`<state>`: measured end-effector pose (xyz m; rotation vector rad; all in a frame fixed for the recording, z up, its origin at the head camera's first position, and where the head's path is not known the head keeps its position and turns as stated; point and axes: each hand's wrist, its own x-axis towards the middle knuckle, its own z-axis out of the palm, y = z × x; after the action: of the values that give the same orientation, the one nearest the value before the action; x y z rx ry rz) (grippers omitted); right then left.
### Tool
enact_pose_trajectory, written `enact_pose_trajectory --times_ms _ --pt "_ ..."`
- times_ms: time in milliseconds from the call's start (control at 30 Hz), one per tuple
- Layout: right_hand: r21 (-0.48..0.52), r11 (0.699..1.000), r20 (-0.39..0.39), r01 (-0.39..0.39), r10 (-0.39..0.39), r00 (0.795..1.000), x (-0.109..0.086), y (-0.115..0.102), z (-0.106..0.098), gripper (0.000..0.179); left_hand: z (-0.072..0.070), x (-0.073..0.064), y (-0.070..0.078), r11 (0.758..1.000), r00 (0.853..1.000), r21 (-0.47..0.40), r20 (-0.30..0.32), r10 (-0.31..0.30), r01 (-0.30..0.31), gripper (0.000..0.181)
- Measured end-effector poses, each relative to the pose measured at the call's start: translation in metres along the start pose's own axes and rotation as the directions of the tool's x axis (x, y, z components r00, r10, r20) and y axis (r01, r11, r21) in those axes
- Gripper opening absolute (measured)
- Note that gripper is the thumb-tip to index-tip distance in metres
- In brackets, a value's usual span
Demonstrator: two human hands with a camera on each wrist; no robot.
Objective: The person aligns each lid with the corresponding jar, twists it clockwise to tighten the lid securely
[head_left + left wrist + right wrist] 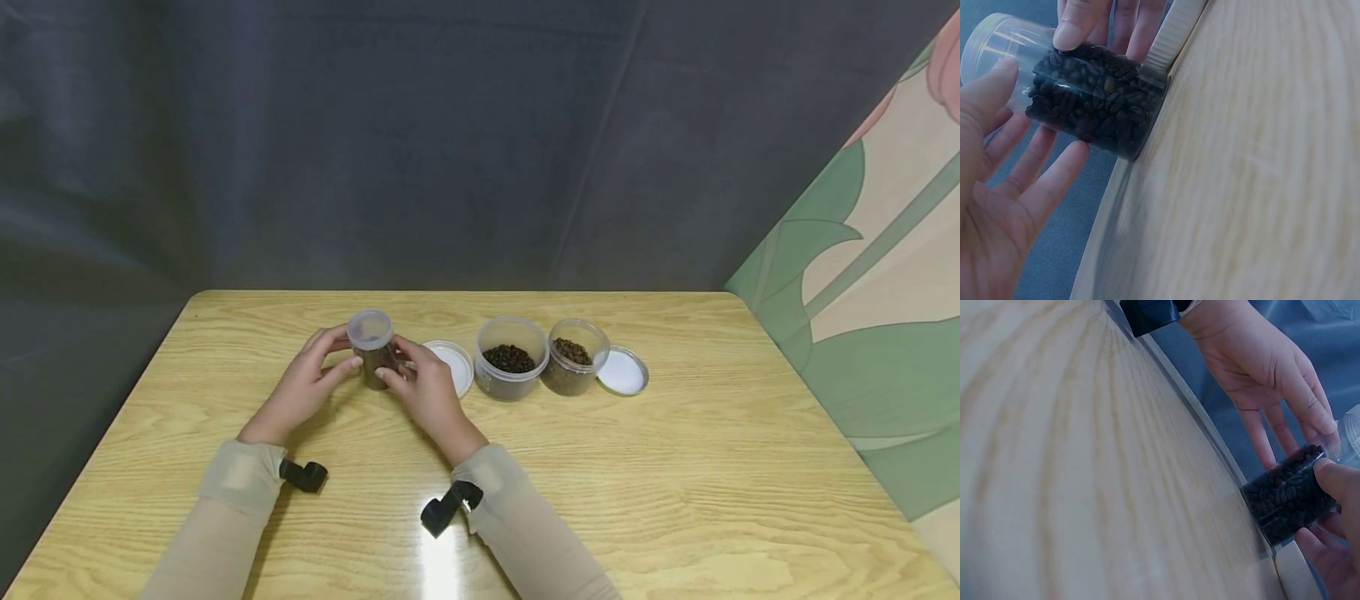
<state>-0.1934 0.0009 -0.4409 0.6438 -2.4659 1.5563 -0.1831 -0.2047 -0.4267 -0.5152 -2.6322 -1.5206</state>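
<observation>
A big dark cloth hangs beyond the hands. Under them is a wide yellow wooden tabletop. Far to the right of the hands is a picture of green leaves and pink petals. Two pale sleeves come up from the near side, one to each hand.

The left hand and the right hand are both partly closed around a tall jar. The left hand has its thumb up near the see-through top, and its other fingers are spread out. The right hand pinches lower down, with its thumb and fingers on different sides.

To the right of the right hand is a wide tub. Right next to it, farther from the hands, is a smaller tub. The tall jar is between the two hands. Its bottom seems to sit on the tabletop, but it's hard to be sure.

A white lid lies beside the right hand, partly hidden by it. Another lid lies past the smaller tub. Dark beans fill most of the tall jar.
</observation>
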Motion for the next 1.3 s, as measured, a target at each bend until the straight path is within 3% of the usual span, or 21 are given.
enact_pose_trajectory --times_ms 500,700,967,1067,1133,1200,1300 --pt "0.129 0.992 -0.03 0.003 0.001 1.0 0.002 -0.002 -0.008 0.038 0.002 0.003 0.003 1.0 1.0 -0.005 -0.004 -0.001 0.001 0.052" --pt "0.108 0.994 -0.051 0.01 -0.004 0.999 0.001 -0.011 -0.015 0.038 0.003 0.003 0.001 0.999 0.999 -0.033 -0.024 0.023 -0.024 0.054" --pt "0.009 0.997 -0.038 0.083 -0.082 0.996 -0.001 -0.026 -0.035 0.035 0.0 -0.003 0.001 0.994 0.988 -0.061 -0.129 0.085 -0.094 0.055" --pt "-0.031 0.993 -0.068 0.114 -0.116 0.991 0.0 -0.027 -0.047 0.033 0.001 -0.002 0.003 0.988 0.972 -0.046 -0.193 0.133 -0.144 0.05" --pt "-0.042 0.99 -0.093 0.138 -0.142 0.986 0.001 -0.028 -0.056 0.032 0.003 0.0 0.005 0.982 0.951 -0.018 -0.253 0.179 -0.19 0.047" --pt "-0.053 0.987 -0.112 0.148 -0.154 0.982 0.001 -0.029 -0.065 0.03 0.004 0.002 0.009 0.97 0.921 0.01 -0.313 0.233 -0.242 0.043" --pt "-0.057 0.985 -0.143 0.162 -0.168 0.975 0.003 -0.032 -0.079 0.029 0.005 0.004 0.015 0.949 0.86 0.055 -0.408 0.306 -0.311 0.034"
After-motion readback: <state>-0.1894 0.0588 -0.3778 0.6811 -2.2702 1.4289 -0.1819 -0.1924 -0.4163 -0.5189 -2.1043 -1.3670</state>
